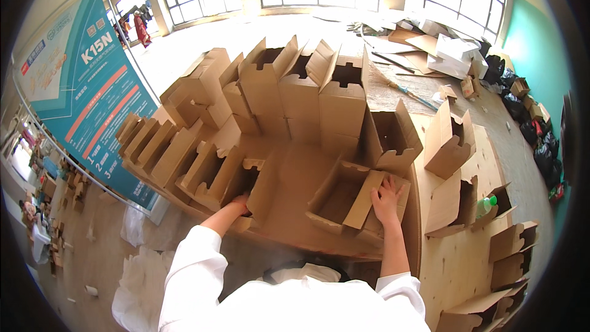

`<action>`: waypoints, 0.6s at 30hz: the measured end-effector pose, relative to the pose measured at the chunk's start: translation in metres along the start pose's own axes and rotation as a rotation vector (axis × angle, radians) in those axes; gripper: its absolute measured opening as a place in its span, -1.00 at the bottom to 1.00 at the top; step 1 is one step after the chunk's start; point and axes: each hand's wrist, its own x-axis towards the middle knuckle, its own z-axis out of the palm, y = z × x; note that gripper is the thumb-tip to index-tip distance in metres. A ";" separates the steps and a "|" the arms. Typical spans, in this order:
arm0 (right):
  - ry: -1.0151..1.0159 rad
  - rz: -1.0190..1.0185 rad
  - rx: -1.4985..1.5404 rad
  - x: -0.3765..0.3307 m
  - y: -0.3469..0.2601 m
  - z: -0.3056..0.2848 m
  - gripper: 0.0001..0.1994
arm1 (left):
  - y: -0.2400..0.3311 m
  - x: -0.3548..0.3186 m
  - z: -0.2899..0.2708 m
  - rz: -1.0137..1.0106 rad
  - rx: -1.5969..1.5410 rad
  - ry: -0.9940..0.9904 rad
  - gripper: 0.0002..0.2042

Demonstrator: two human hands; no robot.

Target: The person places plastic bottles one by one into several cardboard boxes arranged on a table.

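My right hand [386, 198] lies with its fingers spread over a side flap of an open cardboard box [356, 209], which is tipped on the cardboard-covered work surface [295, 175] in front of me. On the left, my left hand [242, 203] reaches into the mouth of the nearest open cardboard box [265, 193] in a row. That box's walls hide its fingers, so its grip does not show. Further open boxes [169, 163] stand packed side by side to the left of it.
Tall open boxes [301, 98] line the far side, and one [393, 138] stands at the right. More boxes [452, 206] and a green bottle [486, 204] sit on a plywood board [458, 258]. A teal banner stand [98, 104] rises left. Flattened cardboard [424, 43] lies piled far right.
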 end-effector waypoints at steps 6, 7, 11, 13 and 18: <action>0.054 -0.002 -0.003 -0.002 0.004 0.003 -0.66 | 0.092 -0.132 -0.070 0.007 0.235 0.129 -0.16; 0.045 -0.003 -0.002 -0.002 0.001 0.002 -0.66 | 0.101 -0.150 -0.082 0.076 0.209 0.261 -0.17; 0.003 -0.006 -0.004 -0.002 -0.005 -0.001 -0.65 | 0.108 -0.159 -0.107 0.229 0.091 0.666 -0.64; 0.009 -0.011 -0.016 -0.001 -0.004 -0.001 -0.64 | 0.120 -0.168 -0.115 0.211 0.173 0.701 -0.66; 0.013 -0.029 -0.032 0.000 -0.005 0.000 -0.62 | 0.164 -0.228 -0.142 0.367 0.053 1.050 -0.73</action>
